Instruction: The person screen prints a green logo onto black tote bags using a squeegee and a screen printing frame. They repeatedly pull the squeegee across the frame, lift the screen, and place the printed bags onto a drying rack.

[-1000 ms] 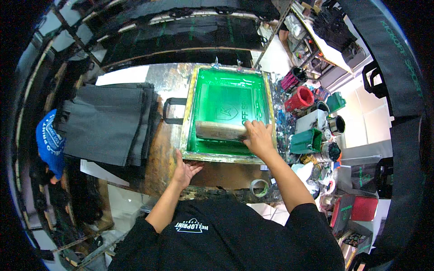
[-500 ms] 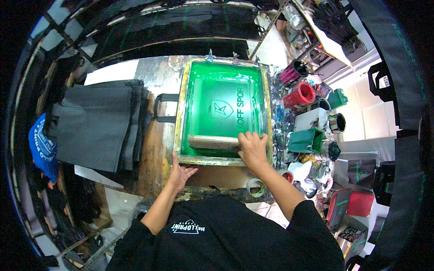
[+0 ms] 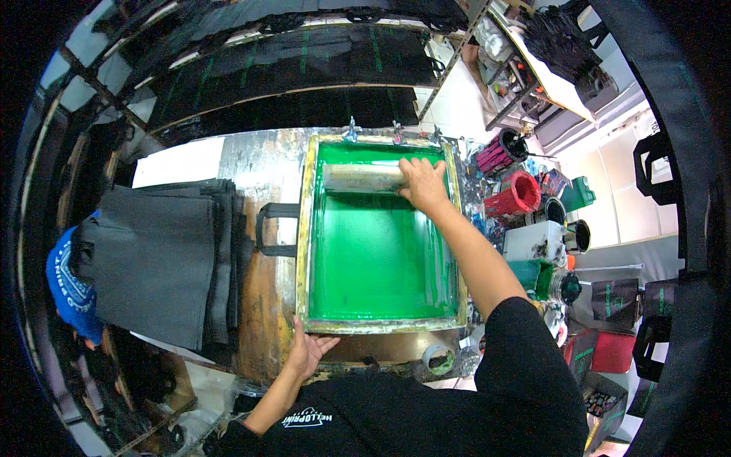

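Observation:
A screen-printing frame point(image 3: 304, 266) with a yellow-stained rim lies on the work table, its mesh point(image 3: 377, 251) coated in wet green ink. My right hand point(image 3: 422, 184) is closed round the right end of a wooden squeegee point(image 3: 358, 178), which lies crosswise near the far end of the mesh. At the frame's near left corner rests my left hand point(image 3: 308, 352), fingers spread, with one finger against the rim. A black bag handle point(image 3: 266, 228) sticks out from under the frame's left side; the rest of that bag is hidden.
Left of the frame is a stack of black bags point(image 3: 160, 259), with a blue cap point(image 3: 68, 282) beside it. Clamps point(image 3: 397, 132) line the far rim. Ink pots, among them a red one point(image 3: 514, 194), crowd the right side. A tape roll point(image 3: 438, 359) lies near the front edge.
My right hand has pushed the squeegee from the near end of the mesh to the far end. Green ink now covers the dark design. My left hand stays at the corner.

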### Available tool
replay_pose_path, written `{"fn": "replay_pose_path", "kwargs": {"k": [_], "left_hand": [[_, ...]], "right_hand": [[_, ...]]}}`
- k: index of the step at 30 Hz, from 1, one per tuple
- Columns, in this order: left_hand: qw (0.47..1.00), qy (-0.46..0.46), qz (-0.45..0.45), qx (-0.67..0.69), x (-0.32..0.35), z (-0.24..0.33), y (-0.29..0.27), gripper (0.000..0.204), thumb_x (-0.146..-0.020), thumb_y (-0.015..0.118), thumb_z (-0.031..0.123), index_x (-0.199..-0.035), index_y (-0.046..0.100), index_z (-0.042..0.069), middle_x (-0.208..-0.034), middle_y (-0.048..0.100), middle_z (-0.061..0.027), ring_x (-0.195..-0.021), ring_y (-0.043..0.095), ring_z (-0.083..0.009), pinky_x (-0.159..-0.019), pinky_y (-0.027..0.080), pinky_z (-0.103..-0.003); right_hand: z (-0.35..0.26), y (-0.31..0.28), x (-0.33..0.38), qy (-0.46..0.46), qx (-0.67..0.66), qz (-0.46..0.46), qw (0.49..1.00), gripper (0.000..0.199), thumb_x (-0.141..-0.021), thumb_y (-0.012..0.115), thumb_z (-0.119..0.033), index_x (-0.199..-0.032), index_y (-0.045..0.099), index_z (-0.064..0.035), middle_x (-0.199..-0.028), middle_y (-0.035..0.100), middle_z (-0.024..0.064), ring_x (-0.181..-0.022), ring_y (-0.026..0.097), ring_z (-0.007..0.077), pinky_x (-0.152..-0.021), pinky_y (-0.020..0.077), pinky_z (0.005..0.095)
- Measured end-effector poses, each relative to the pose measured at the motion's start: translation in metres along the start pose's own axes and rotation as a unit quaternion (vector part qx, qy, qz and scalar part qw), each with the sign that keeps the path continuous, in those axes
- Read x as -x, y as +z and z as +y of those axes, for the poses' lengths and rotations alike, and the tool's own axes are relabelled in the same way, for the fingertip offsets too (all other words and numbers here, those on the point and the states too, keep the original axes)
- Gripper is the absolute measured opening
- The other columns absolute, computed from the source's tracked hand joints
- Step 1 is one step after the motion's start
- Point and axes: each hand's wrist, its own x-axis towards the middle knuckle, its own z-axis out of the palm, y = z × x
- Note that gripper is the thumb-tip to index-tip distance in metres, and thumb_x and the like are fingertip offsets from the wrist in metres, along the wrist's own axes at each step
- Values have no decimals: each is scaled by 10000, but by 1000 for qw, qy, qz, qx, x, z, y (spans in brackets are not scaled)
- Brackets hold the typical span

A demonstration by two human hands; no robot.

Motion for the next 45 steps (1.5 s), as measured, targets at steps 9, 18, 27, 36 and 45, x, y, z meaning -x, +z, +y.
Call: {"fn": "replay_pose_path", "kwargs": {"k": [9,18,27,36,45], "left_hand": [[997,-34,59,-28,-16,1,-1,1046,-1002,338,830,-1605,291,-24,-1504,535,-318,-1363,602,-392,-1126,517,-530],[738,149,5,-658,-67,117,63,674,-950,706,654,-1057,732,-10,-827,758,-152,-810,751,-269,-709,598,-419],[404,479,94,-774,-253,233,195,640,-906,765,576,-1172,658,4,-1147,653,-205,-1122,595,-398,-1003,477,-509],[341,539,118,-761,-260,201,165,526,-908,740,561,-921,629,47,-943,630,-140,-903,611,-347,-793,514,-472],[343,545,114,-757,-164,114,124,529,-855,779,563,-874,606,63,-892,580,-126,-843,576,-336,-757,490,-471]], "right_hand": [[30,1,-75,9,-8,-78,997,716,-764,923,-402,-1348,570,-184,-1234,679,56,-1235,620,307,-1028,379,682],[26,25,-46,5,43,63,997,630,-747,918,-319,-1289,626,-189,-1175,659,40,-1176,605,267,-974,421,551],[18,29,-42,-19,15,106,994,640,-675,920,-214,-1246,633,-181,-1091,651,35,-1099,631,255,-903,452,465],[-5,18,2,-13,51,55,997,539,-748,851,-191,-1239,627,-198,-1041,634,32,-1023,627,251,-856,453,447],[-49,5,125,-32,37,72,996,309,-885,683,-161,-1189,686,-214,-955,613,31,-941,612,230,-795,444,441]]}}
